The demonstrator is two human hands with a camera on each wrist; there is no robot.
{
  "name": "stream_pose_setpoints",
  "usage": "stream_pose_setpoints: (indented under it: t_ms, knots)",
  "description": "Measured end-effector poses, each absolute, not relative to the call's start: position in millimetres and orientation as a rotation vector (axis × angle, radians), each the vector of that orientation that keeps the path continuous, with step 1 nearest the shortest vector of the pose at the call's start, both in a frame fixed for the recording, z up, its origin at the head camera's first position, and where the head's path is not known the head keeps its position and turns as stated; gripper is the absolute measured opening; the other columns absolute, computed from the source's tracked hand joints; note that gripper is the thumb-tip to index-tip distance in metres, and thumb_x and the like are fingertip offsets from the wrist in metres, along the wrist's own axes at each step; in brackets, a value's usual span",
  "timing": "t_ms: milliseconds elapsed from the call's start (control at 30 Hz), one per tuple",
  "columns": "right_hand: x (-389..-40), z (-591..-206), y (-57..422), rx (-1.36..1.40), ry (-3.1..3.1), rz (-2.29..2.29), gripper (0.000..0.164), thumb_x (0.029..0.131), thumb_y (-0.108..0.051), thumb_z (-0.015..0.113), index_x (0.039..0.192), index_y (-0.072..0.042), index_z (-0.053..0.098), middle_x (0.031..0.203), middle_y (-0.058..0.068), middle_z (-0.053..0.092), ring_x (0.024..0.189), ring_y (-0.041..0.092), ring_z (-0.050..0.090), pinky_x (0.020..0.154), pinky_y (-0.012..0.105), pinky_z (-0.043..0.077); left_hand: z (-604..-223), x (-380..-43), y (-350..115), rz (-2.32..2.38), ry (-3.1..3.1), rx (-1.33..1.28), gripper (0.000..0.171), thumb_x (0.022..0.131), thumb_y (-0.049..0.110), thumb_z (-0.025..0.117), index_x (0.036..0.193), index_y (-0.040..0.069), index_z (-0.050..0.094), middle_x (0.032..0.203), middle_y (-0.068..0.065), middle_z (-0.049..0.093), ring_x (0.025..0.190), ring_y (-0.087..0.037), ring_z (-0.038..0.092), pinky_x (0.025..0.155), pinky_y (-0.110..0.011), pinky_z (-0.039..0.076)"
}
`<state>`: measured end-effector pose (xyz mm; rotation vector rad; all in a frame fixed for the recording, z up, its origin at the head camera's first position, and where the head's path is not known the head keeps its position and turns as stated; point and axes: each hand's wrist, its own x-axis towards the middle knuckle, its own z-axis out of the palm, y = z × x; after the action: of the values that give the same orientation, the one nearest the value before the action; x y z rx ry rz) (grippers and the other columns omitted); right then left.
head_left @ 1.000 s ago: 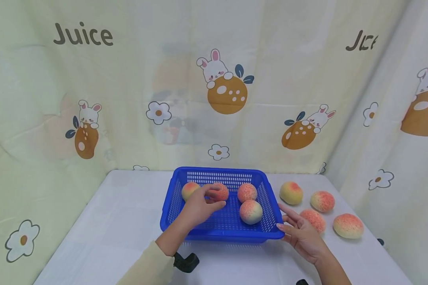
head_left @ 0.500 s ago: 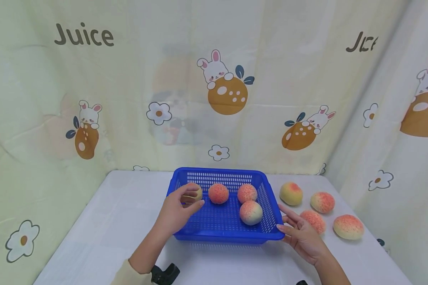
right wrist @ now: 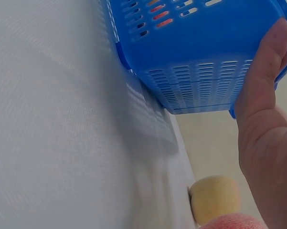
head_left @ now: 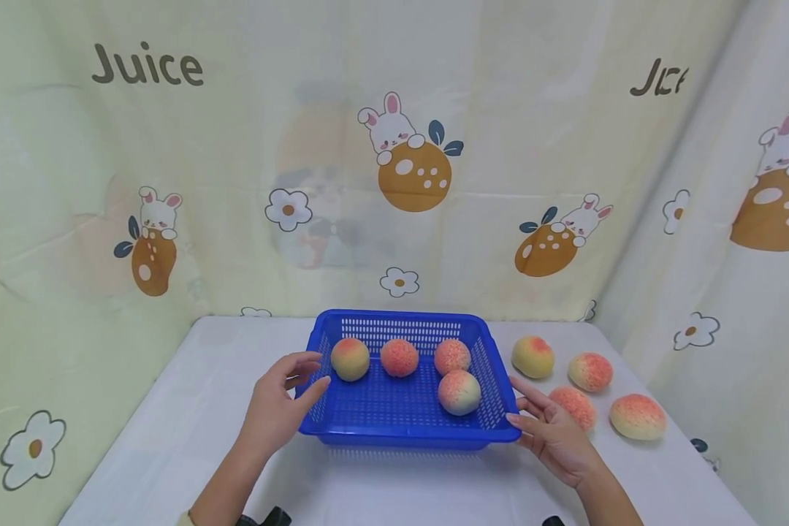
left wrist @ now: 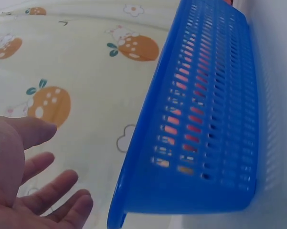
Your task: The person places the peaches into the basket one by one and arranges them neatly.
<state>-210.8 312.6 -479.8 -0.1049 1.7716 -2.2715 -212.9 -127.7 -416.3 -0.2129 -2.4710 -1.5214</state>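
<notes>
A blue perforated plastic basket (head_left: 410, 437) rests on the white-covered table. Inside it are a yellow peach with a red top (head_left: 351, 359), a red speckled peach (head_left: 399, 358) near the back, and two touching peaches on the right, one red (head_left: 452, 357) and one pale pink (head_left: 459, 393). My left hand (head_left: 279, 400) is by the basket's left rim, holding nothing, thumb and fingers spread apart; the left wrist view has its fingers outside the rim. My right hand (head_left: 555, 438) grips the basket's right front corner, its thumb (right wrist: 267, 67) along the rim.
Right of the basket lie several more peaches: a yellow one (head_left: 533, 356), a red-topped one (head_left: 590, 372), a red speckled one (head_left: 573, 408) close behind my right hand, and a flatter pale one (head_left: 638, 417). A printed curtain (head_left: 486, 248) stands behind the table.
My left hand has moved left, from above the peaches inside the basket to outside its left rim, uncovering the yellow peach. The right hand stays at the corner.
</notes>
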Motion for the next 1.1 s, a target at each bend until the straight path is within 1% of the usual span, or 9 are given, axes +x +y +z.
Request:
stream_pose_setpoints:
  t_ms: [167, 333, 533, 733, 933, 1100]
  knots:
    - [-211, -479, 312, -0.095, 1.784, -2.266, 0.074, 0.102, -0.002, 0.059, 0.164, -0.015, 0.022, 0.11, -0.003, 0.066, 0.099, 0.012, 0.071, 0.094, 0.033, 0.06, -420, -213, -141, -1.475, -2.447, -0.166, 0.044, 0.094, 0.019, 0.076, 0.134, 0.01, 0.062, 0.134, -0.012, 0.064, 0.124, -0.03, 0.063, 0.107, -0.047, 0.052]
    - [-211, -478, 312, -0.094, 1.787, -2.265, 0.074, 0.102, -0.002, 0.059, 0.164, -0.015, 0.022, 0.11, -0.003, 0.066, 0.098, 0.011, 0.071, 0.093, 0.033, 0.06, -426, -214, -149, -1.47, -2.519, -0.059, 0.05, 0.095, 0.022, 0.074, 0.142, 0.013, 0.057, 0.138, -0.015, 0.06, 0.126, -0.034, 0.062, 0.107, -0.05, 0.052]
    - [-211, -478, 312, -0.091, 1.786, -2.261, 0.075, 0.102, -0.002, 0.059, 0.164, -0.015, 0.021, 0.111, -0.002, 0.066, 0.099, 0.012, 0.071, 0.094, 0.034, 0.059, -432, -216, -154, -1.534, -2.595, 0.04, 0.057, 0.097, 0.025, 0.071, 0.149, 0.013, 0.051, 0.139, -0.02, 0.059, 0.125, -0.037, 0.063, 0.104, -0.051, 0.053]
    - [-212, -478, 312, -0.106, 1.768, -2.265, 0.074, 0.102, -0.002, 0.059, 0.164, -0.014, 0.021, 0.111, -0.002, 0.066, 0.1, 0.012, 0.071, 0.094, 0.034, 0.059, -439, -220, -158, -1.58, -2.631, 0.064, 0.061, 0.097, 0.026, 0.071, 0.152, 0.015, 0.047, 0.137, -0.018, 0.061, 0.124, -0.037, 0.063, 0.099, -0.052, 0.056]
    - [-212, -479, 313, -0.133, 1.788, -2.257, 0.073, 0.102, -0.002, 0.059, 0.164, -0.014, 0.022, 0.111, -0.002, 0.066, 0.1, 0.012, 0.071, 0.094, 0.034, 0.059, -443, -222, -159, -1.606, -2.648, 0.066, 0.062, 0.098, 0.031, 0.07, 0.153, 0.016, 0.046, 0.138, -0.017, 0.061, 0.124, -0.038, 0.063, 0.098, -0.053, 0.057]
    - [-213, -477, 313, -0.082, 1.864, -2.224, 0.071, 0.103, -0.008, 0.059, 0.164, -0.014, 0.022, 0.115, -0.001, 0.061, 0.102, 0.012, 0.071, 0.094, 0.034, 0.06, -444, -221, -159, -1.621, -2.653, 0.072, 0.062, 0.098, 0.032, 0.07, 0.153, 0.015, 0.047, 0.136, -0.016, 0.062, 0.123, -0.035, 0.063, 0.098, -0.053, 0.056]
